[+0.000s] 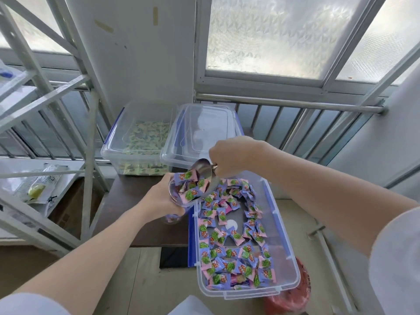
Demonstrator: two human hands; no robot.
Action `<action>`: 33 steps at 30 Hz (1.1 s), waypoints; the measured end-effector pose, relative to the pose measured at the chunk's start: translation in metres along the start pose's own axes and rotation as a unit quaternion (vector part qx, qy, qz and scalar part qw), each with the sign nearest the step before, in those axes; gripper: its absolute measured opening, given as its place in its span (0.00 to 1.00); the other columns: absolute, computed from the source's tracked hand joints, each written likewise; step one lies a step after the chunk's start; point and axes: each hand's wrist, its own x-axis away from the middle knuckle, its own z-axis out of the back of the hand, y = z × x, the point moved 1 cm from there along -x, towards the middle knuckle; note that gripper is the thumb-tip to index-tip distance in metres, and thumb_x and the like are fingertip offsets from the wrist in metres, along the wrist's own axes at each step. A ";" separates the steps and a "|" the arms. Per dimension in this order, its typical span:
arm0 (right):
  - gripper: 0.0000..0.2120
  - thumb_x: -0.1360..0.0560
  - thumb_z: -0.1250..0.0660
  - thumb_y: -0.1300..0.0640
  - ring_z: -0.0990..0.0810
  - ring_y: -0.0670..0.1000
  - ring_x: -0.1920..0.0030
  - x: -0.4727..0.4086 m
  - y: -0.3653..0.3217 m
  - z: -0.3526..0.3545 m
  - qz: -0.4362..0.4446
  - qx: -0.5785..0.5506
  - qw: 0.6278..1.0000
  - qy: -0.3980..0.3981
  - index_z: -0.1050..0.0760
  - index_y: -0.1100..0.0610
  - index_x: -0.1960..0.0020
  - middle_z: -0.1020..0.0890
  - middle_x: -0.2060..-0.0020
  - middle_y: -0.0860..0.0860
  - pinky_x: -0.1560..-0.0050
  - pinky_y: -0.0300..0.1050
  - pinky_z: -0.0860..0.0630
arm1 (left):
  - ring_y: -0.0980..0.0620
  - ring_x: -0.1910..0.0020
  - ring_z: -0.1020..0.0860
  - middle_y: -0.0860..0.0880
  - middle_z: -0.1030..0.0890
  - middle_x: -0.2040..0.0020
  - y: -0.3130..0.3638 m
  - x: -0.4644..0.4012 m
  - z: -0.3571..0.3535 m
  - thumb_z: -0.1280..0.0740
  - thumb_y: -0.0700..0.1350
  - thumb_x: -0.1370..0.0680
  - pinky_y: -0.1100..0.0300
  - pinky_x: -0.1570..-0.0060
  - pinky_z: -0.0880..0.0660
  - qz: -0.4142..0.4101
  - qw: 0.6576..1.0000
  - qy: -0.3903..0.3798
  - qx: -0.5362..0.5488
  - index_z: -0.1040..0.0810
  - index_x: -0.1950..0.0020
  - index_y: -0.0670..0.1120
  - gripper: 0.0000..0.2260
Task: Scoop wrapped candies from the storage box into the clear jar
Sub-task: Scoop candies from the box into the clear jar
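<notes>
My left hand (159, 198) grips the clear jar (179, 196), tilted with its mouth toward the right, beside the storage box's left wall. My right hand (231, 155) holds a metal scoop (204, 170) by its handle, tipped down at the jar's mouth. Purple-and-pink wrapped candies (189, 186) spill from the scoop into the jar, which holds several more. The clear storage box (286, 258) with blue clips lies below my right arm, its floor scattered with the same candies (229, 253).
A second clear box (113, 151) of green-wrapped candies sits behind on the dark table (134, 221), with a clear lid (204, 130) leaning next to it. A metal shelf frame (88, 137) stands at left. A red bag (293, 301) lies under the storage box's near end.
</notes>
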 end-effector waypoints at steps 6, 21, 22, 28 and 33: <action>0.15 0.29 0.38 0.54 0.34 0.49 0.77 0.008 0.006 -0.001 -0.015 -0.003 1.000 0.015 0.36 0.54 0.73 0.30 0.74 0.50 0.75 0.38 0.40 | 0.64 0.54 0.21 0.60 0.19 0.53 -0.015 0.004 0.002 0.23 0.47 0.46 0.70 0.59 0.28 0.033 0.999 0.019 0.015 0.33 0.43 0.60 0.35; 0.13 0.25 0.46 0.60 0.33 0.50 0.72 0.044 0.022 -0.069 -0.137 -0.105 0.969 -0.174 0.32 0.59 0.68 0.29 0.70 0.52 0.72 0.40 0.38 | 0.55 0.41 0.26 0.55 0.26 0.38 -0.014 0.006 -0.009 0.21 0.43 0.40 0.63 0.51 0.31 0.047 0.998 0.039 0.022 0.34 0.36 0.53 0.36; 0.14 0.24 0.46 0.54 0.29 0.51 0.69 0.049 0.017 -0.077 -0.136 -0.119 0.961 -0.211 0.27 0.60 0.60 0.26 0.65 0.55 0.70 0.41 0.35 | 0.54 0.41 0.26 0.54 0.26 0.38 -0.013 0.007 -0.009 0.21 0.43 0.40 0.63 0.51 0.31 0.046 0.998 0.039 0.021 0.34 0.36 0.53 0.36; 0.20 0.22 0.47 0.53 0.39 0.51 0.74 0.065 -0.014 -0.119 -0.135 -0.169 0.921 -0.323 0.36 0.61 0.70 0.34 0.73 0.53 0.72 0.43 0.41 | 0.54 0.42 0.26 0.54 0.26 0.38 -0.011 0.007 -0.016 0.21 0.43 0.40 0.62 0.50 0.30 0.047 0.998 0.028 0.016 0.34 0.37 0.53 0.36; 0.17 0.22 0.48 0.59 0.38 0.51 0.73 0.053 -0.014 -0.141 -0.159 -0.219 0.923 -0.275 0.38 0.59 0.70 0.34 0.72 0.53 0.71 0.43 0.41 | 0.54 0.42 0.26 0.55 0.25 0.38 -0.006 0.005 -0.016 0.21 0.43 0.40 0.61 0.50 0.32 0.041 0.998 0.031 0.024 0.34 0.38 0.53 0.35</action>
